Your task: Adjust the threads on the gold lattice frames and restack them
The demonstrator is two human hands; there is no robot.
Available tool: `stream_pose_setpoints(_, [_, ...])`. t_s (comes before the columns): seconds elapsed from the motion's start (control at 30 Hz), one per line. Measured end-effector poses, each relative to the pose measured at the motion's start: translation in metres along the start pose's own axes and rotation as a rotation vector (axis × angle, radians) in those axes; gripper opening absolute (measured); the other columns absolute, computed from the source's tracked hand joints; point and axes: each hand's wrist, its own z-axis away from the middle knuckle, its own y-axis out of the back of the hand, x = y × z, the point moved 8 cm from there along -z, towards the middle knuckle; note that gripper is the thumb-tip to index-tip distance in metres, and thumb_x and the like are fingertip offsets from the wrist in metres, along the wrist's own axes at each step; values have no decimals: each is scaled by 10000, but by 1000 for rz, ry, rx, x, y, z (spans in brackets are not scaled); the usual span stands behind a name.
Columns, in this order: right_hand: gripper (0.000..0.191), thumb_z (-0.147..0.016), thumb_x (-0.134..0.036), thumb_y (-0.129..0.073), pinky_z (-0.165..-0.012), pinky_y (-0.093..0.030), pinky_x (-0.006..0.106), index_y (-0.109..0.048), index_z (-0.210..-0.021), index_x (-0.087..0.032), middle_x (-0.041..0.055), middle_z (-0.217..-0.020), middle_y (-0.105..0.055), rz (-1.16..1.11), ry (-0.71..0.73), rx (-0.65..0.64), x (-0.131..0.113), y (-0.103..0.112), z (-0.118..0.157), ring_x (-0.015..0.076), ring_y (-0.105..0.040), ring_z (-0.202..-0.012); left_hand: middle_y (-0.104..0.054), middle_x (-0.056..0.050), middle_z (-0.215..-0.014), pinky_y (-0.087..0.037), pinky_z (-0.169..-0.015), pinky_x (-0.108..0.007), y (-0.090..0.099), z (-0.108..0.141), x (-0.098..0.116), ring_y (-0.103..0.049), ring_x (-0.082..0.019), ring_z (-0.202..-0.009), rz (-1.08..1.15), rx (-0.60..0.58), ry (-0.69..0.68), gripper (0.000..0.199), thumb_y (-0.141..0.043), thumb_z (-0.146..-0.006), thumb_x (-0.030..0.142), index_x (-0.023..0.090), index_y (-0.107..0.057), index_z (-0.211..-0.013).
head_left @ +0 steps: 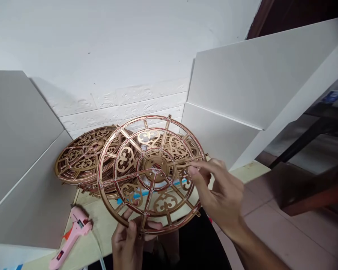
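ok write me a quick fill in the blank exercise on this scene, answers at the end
1. The left hand grips the round gold frame at its lower ____.
2. The right hand has its thumb and ____ finger close together.
3. The glue gun is coloured ____.
4. The strip seen through the frame is coloured ____.

Missing words: rim; index; pink; blue.

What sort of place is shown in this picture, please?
Possibly a small craft workspace, perhaps at home: a pink glue gun lies on the table, a pile of round gold frames stands beyond it, and the left hand holds a similar frame.
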Motion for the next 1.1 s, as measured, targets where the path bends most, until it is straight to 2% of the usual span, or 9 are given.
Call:
stream_pose_setpoints(0.07, [192, -841, -85, -615, -591, -350, 307, -626, -996, -197, -25, -612, -537, 61, 122, -75, -13, -8, -6, 115, -421, -531, -728, -65, -655, -610, -623, -339, -1, 2, -1, -724, -281, -734, -22, 1, 4, 607, -876, -543, 483, 218, -694, -1059])
stream_pose_setpoints(0.13, [150, -851, -92, -619, -608, -338, 309, -632, -980, -168, -20, -602, -541, 108, 179, -119, -19, -14, -10, 115, -429, -545, -731, -70, -658, -612, -633, -352, -2, 4, 0, -723, -292, -743, -37, -2, -2, 609, -875, -542, 486, 215, -699, -1058])
stream_pose_setpoints(0.23, [87, -868, -109, -610, -625, -325, 307, -644, -936, -151, -29, -572, -518, 149, 205, -179, -19, -22, -13, 114, -434, -548, -733, -73, -657, -611, -635, -362, -1, 6, 2, -723, -302, -730, -26, 16, -9, 581, -890, -517, 472, 216, -721, -1010])
stream_pose_setpoints(0.3, [64, -884, -119, -592, -643, -323, 307, -640, -902, -157, -32, -575, -534, 153, 169, -203, -15, -25, -12, 114, -451, -557, -729, -76, -643, -611, -628, -370, 0, 7, 3, -722, -306, -712, -20, 23, -8, 566, -895, -503, 470, 214, -733, -981])
stream_pose_setpoints(0.4, [75, -905, -135, -567, -660, -316, 308, -627, -869, -164, -30, -600, -578, 171, 121, -209, -11, -26, -10, 117, -467, -573, -736, -90, -664, -610, -620, -378, -2, 8, 4, -721, -306, -700, -31, 0, -17, 527, -894, -509, 460, 209, -743, -948])
stream_pose_setpoints(0.57, [107, -919, -129, -538, -699, -316, 319, -592, -832, -161, -10, -678, -633, 249, 130, -213, -9, -30, -4, 132, -485, -622, -734, -86, -656, -608, -629, -355, -2, 10, 1, -720, -281, -683, -11, 7, -6, 500, -899, -508, 440, 211, -753, -928])
stream_pose_setpoints(0.8, [69, -913, -112, -538, -680, -359, 299, -558, -875, -167, -2, -700, -603, 204, 131, -125, -13, -26, -2, 136, -504, -644, -748, -94, -724, -605, -627, -329, -6, 9, 1, -720, -264, -680, 29, 8, 3, 412, -900, -518, 410, 216, -766, -856])
stream_pose_setpoints(0.93, [121, -932, -146, -484, -610, -398, 265, -531, -829, -190, -7, -689, -577, 97, -3, -70, -3, -15, -5, 130, -526, -627, -742, -96, -700, -603, -605, -326, -5, 7, 2, -719, -271, -679, 35, 6, 19, 408, -892, -535, 412, 214, -762, -867])
stream_pose_setpoints(1.1, [314, -968, -296, -417, -466, -335, 257, -438, -668, -209, -34, -540, -427, 13, -224, 67, 34, 12, -11, 115, -398, -472, -723, -71, -640, -596, -578, -283, 0, 7, 7, -721, -264, -688, 38, 48, -17, 434, -904, -508, 416, 223, -753, -866])
